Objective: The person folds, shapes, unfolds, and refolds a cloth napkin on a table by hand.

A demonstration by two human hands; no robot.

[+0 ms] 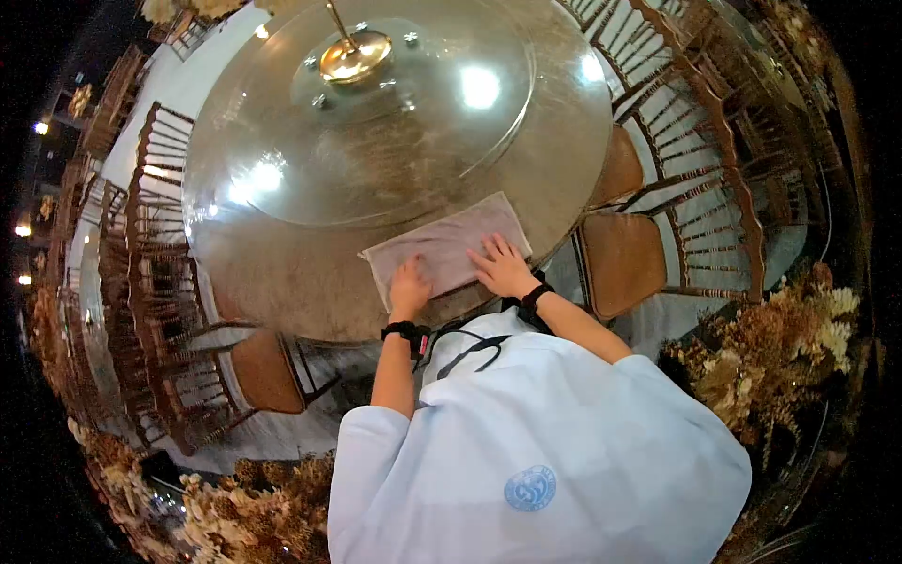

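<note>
A pale pinkish cloth (pixel 449 242), folded into a long rectangle, lies flat at the near edge of a round table (pixel 282 291). My left hand (pixel 411 287) rests on its left part, fingers stretched forward over the fabric. On the right part lies my right hand (pixel 503 267), palm down with its fingers spread. Neither hand is wrapped around anything. Both wrists wear dark bands.
A glass turntable (pixel 423 160) covers the table's middle, bearing a brass stand (pixel 355 58) and several small shiny pieces. Wooden chairs with brown seats stand at the right (pixel 622 263) and left (pixel 268 371). Dried flowers (pixel 761 357) flank me.
</note>
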